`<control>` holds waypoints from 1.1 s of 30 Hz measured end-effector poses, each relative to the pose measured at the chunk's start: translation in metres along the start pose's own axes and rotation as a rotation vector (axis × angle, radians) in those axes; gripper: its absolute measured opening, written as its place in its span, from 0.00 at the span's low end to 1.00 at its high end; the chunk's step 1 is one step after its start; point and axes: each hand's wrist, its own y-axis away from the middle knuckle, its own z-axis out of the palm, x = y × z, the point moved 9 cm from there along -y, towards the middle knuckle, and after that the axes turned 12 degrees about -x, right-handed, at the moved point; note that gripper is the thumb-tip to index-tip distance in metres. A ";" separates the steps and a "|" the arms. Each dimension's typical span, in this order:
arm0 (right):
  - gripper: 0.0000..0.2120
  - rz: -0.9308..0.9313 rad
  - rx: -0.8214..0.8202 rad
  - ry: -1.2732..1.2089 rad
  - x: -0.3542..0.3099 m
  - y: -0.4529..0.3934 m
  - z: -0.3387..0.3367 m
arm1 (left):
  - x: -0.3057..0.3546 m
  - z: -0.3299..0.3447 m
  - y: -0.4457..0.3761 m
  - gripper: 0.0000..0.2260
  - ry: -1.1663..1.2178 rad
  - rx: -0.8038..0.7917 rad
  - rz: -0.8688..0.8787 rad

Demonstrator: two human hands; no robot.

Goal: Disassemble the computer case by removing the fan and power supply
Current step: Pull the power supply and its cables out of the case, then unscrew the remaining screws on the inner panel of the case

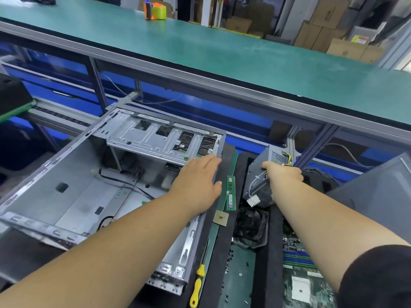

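Computer case (73, 185) lies open at workbench left. RAM stick (230, 193) just beside its right edge; CPU chip (220, 217) nearer, screwdriver (198, 283) at the near edge. Fan (251, 227) right of chip. Power supply (264, 172) behind fan; motherboard (300, 270) at near right.

No text can be read with certainty: the yellow and red warning label (359, 39) on a cardboard box (347, 48) at the upper right of the frame is blurred, and the sticker on the memory module (230, 200) (centre) is too small
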 end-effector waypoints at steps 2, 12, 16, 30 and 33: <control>0.52 -0.003 0.016 0.023 0.002 0.001 0.006 | 0.001 0.001 -0.001 0.27 -0.005 0.002 -0.004; 0.49 0.068 -0.016 0.145 0.015 -0.012 0.046 | 0.002 -0.002 0.000 0.25 -0.064 0.045 -0.004; 0.46 0.106 0.008 0.184 0.015 -0.016 0.049 | 0.004 -0.005 0.000 0.24 -0.063 0.069 -0.004; 0.41 -0.196 -0.008 0.067 0.021 0.028 0.005 | 0.010 -0.006 0.007 0.24 -0.155 -0.027 -0.002; 0.34 -0.349 0.077 -0.032 0.039 0.063 0.001 | 0.012 -0.013 0.022 0.23 -0.151 -0.057 0.042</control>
